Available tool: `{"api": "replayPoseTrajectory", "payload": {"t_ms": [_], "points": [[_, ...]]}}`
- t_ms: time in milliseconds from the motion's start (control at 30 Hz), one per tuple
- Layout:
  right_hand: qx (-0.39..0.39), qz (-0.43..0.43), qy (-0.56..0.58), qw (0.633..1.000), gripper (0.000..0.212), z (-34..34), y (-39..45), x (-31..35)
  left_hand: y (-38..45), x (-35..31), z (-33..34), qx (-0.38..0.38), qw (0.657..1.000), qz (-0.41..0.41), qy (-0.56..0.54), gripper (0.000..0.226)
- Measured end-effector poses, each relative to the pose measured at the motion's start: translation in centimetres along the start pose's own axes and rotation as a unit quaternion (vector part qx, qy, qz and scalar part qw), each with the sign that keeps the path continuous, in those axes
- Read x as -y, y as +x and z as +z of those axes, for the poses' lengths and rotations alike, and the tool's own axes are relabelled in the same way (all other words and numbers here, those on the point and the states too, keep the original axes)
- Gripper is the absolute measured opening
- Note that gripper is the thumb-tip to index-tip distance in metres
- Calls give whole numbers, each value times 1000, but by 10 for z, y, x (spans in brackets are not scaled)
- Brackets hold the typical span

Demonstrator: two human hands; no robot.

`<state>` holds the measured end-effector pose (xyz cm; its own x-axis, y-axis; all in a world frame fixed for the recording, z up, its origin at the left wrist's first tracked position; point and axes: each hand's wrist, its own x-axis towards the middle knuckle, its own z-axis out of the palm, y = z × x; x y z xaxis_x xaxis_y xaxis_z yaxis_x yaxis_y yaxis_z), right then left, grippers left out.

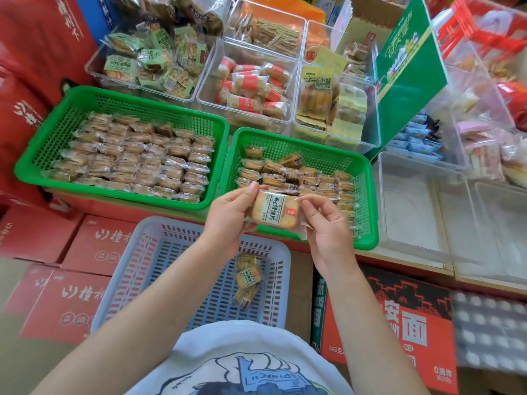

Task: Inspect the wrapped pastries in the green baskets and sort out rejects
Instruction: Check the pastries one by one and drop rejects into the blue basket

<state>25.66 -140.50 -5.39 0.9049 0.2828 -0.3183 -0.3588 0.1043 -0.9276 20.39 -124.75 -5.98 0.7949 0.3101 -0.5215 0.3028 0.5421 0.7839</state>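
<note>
One wrapped pastry pinched between left hand and right hand; two green baskets.

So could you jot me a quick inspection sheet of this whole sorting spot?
Surface: red cartons serve as the base under the baskets.
Job's things: left green basket packed in neat rows; right green basket partly filled, looser; blue-grey basket holds a few packets.
Clutter: clear bins of other snacks behind; an empty clear tub to the right.
Grips: left hand and right hand pinch one wrapped pastry at opposite ends.
Cables: nothing seen.
Surroundings: green carton, stacked shop goods.
</note>
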Motion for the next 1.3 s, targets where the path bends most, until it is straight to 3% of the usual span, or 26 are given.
{"api": "replayPoseTrajectory", "payload": {"t_ms": [100,200,233,333,400,533,667,733,800,900,1033,1133,1233,1300], "points": [[-9,42,44,998,18,3,3,-5,1,-1,0,-6,1000,-13,-15,25],[-2,47,15,999,11,2,7,-7,6,0,-1,-35,998,-42,-37,23],[19,41,-2,999,16,1,8,-7,9,0,-2,-52,996,-55,-47,21],[114,18,-82,990,57,-7,11,-6,21,0,-6,-79,992,-80,-63,17],[136,6,-134,982,52,-8,16,-9,31,3,-7,-75,990,-94,-67,17],[62,29,-118,991,17,-5,36,-16,54,12,-6,-42,989,-120,-75,20],[53,86,-74,992,20,-7,65,-17,83,11,-5,-19,986,-153,-57,26],[16,115,-41,992,20,-9,86,-16,103,5,-5,-27,988,-154,3,28],[-50,128,-39,990,17,-14,114,-15,126,1,-7,-50,981,-93,164,26],[-114,121,-81,983,12,-22,166,-17,158,-2,-8,-41,897,67,436,31],[-116,115,-149,975,19,-16,231,-25,208,8,-3,22,786,163,595,47],[-106,90,-232,963,20,-5,269,-37,239,25,3,90,670,212,705,56],[-86,23,-445,891,27,-2,291,-51,255,40,0,135,572,200,784,46],[-66,-21,-533,843,29,-1,300,-58,260,47,-3,130,561,217,788,40]]}}
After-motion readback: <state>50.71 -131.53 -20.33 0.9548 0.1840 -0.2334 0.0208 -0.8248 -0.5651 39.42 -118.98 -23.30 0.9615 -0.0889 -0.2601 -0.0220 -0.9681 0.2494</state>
